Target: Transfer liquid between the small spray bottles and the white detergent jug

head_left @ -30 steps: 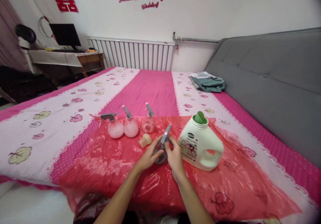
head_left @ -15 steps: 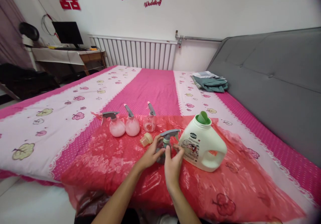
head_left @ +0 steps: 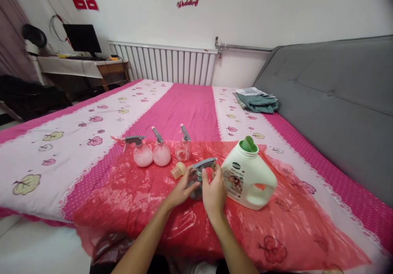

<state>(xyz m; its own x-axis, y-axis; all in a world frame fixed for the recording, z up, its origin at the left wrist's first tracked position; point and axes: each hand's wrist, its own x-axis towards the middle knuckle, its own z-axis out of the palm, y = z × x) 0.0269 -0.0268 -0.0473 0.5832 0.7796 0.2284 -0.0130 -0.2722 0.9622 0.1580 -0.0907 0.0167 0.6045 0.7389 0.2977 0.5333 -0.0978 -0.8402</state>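
Observation:
A small clear spray bottle (head_left: 196, 193) with a grey trigger head stands on red plastic sheeting (head_left: 138, 192). My left hand (head_left: 179, 193) is closed around its left side. My right hand (head_left: 214, 190) grips it from the right, fingers bent by the trigger and neck; its palm hides part of the bottle. Just to the right stands a pale green detergent jug (head_left: 251, 184) with a green spout. A beige-rimmed clear cap (head_left: 178, 170) lies left of the bottle. Three pinkish spray bottles stand farther back: one left (head_left: 143, 156), one middle (head_left: 161, 154), one right (head_left: 183, 151).
The sheeting covers the near part of a bed with a pink patterned cover (head_left: 190, 102). Folded clothes (head_left: 258, 101) lie by the grey headboard (head_left: 331, 90). Beyond the bed are a white radiator (head_left: 166, 63) and a desk with a monitor (head_left: 82, 39).
My right hand has shifted slightly up and right, toward the trigger. The bottle's head has moved a little left. My left hand stays on the bottle.

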